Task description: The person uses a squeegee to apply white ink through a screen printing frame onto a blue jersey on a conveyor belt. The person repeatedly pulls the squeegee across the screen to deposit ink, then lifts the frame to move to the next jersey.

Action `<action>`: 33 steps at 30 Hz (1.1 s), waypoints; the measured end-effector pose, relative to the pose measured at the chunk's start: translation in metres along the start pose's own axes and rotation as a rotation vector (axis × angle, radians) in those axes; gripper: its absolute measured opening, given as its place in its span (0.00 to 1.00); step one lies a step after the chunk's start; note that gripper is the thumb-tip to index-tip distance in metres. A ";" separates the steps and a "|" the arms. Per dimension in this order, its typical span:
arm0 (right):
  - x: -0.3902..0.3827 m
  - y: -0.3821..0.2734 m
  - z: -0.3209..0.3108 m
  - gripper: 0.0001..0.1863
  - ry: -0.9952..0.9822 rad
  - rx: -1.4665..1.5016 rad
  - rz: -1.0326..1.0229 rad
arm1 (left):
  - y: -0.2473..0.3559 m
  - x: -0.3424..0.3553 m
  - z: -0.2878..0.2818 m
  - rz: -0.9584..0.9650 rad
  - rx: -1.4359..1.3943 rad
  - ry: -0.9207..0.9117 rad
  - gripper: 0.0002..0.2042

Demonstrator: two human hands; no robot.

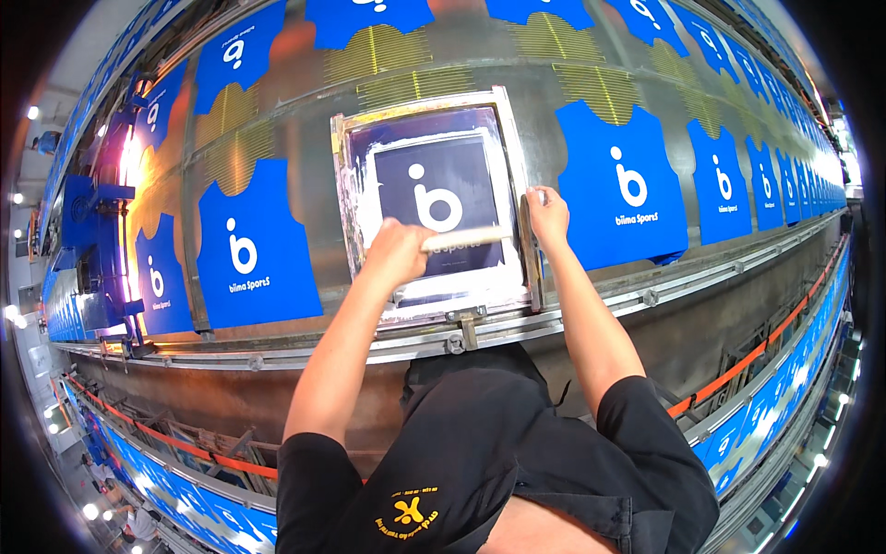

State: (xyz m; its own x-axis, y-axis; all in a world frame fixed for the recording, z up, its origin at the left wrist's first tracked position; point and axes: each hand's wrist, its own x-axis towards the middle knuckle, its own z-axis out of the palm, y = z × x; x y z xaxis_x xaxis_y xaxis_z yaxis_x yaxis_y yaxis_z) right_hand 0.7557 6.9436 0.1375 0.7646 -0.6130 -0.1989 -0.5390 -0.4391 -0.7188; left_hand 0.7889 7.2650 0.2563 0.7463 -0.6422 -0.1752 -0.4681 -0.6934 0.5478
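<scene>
A screen-printing frame point(509, 148) lies flat on the long metal table in front of me. Its dark mesh point(475, 171) carries a white rounded mark, with white ink smeared around the border. My left hand point(397, 251) is closed around the left end of a pale squeegee point(475, 237), which lies crosswise over the lower part of the mesh. At the frame's right side rail, my right hand point(548, 217) grips the edge with bent fingers. What lies under the frame is hidden.
Blue shirt pieces point(623, 180) with white prints lie in rows on both sides. A metal rail point(600, 309) runs along the table's near edge. On the left stands a glowing heater unit point(115, 198). Behind me is another table of blue pieces point(738, 429).
</scene>
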 end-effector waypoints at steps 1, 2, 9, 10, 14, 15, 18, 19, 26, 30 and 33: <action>-0.002 -0.001 -0.002 0.20 0.006 0.027 -0.016 | -0.003 0.013 -0.012 -0.005 0.021 0.033 0.16; -0.004 -0.002 -0.005 0.20 0.021 0.056 -0.036 | -0.007 0.027 -0.025 -0.017 0.007 0.043 0.15; -0.016 -0.010 -0.014 0.17 0.103 0.148 -0.066 | -0.052 0.109 -0.065 0.055 0.169 0.179 0.16; -0.017 -0.011 -0.014 0.17 0.111 0.161 -0.070 | -0.056 0.113 -0.063 0.029 0.154 0.201 0.17; -0.019 -0.013 -0.017 0.18 0.115 0.145 -0.071 | -0.055 0.112 -0.059 0.031 0.147 0.213 0.17; -0.020 -0.013 -0.018 0.18 0.119 0.169 -0.091 | -0.053 0.110 -0.060 0.019 0.129 0.204 0.17; -0.021 -0.014 -0.019 0.18 0.124 0.151 -0.090 | -0.046 0.101 -0.057 0.028 0.109 0.208 0.17; -0.021 -0.014 -0.020 0.18 0.121 0.151 -0.094 | -0.044 0.094 -0.053 0.034 0.100 0.217 0.17; -0.019 -0.013 -0.024 0.17 0.101 0.176 -0.174 | -0.013 -0.025 0.045 0.172 0.283 0.277 0.28; -0.021 -0.017 -0.030 0.17 0.049 0.169 -0.111 | 0.028 -0.103 0.104 0.156 0.376 0.342 0.30; -0.021 -0.016 -0.030 0.17 0.049 0.188 -0.126 | 0.039 -0.120 0.111 0.175 0.356 0.344 0.28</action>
State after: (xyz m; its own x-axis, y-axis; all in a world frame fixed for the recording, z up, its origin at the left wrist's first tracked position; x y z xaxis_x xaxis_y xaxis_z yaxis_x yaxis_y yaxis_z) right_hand 0.7373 6.9438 0.1736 0.8009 -0.5947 -0.0705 -0.3619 -0.3869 -0.8481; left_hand 0.6287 7.2784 0.2077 0.7270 -0.6553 0.2050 -0.6866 -0.6920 0.2227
